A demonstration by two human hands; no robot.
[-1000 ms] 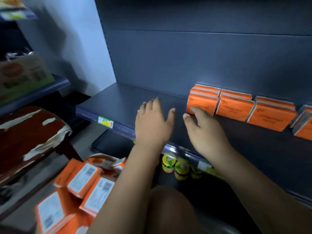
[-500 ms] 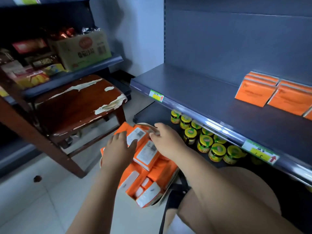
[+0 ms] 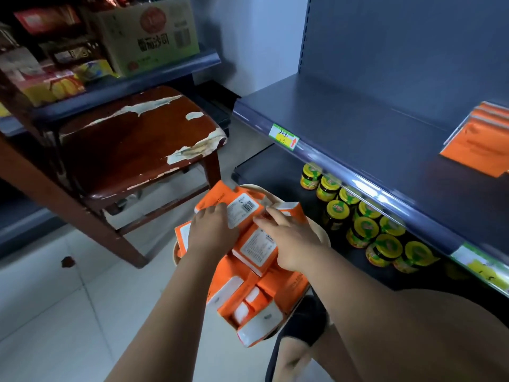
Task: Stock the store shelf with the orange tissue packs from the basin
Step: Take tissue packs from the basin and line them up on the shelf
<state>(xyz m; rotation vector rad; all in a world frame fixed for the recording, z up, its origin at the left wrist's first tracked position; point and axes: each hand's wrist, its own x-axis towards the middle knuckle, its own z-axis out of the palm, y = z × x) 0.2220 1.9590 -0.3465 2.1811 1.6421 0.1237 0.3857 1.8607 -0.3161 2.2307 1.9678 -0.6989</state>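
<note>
The left hand (image 3: 212,232) is lying on the top tissue pack (image 3: 243,212) at the far rim of the basin (image 3: 322,232), grip not determinable; the right hand (image 3: 292,244) is resting straight-fingered on adjoining packs (image 3: 256,250). The shelf (image 3: 358,125) is standing above and right, nearer the right hand, with stocked packs (image 3: 476,144) occupying only its right end.

Carton (image 3: 148,37) front: four bold Chinese characters; I read the last two as 沙司, the first two uncertain. Barcode to their right.
Price tag (image 3: 283,136), shelf (image 3: 358,125) edge: handwriting I cannot decipher; red up-arrow.
Top tissue pack (image 3: 242,210) label: barcode; fine print too small.
Jar lids (image 3: 363,224): markings illegible.
</note>
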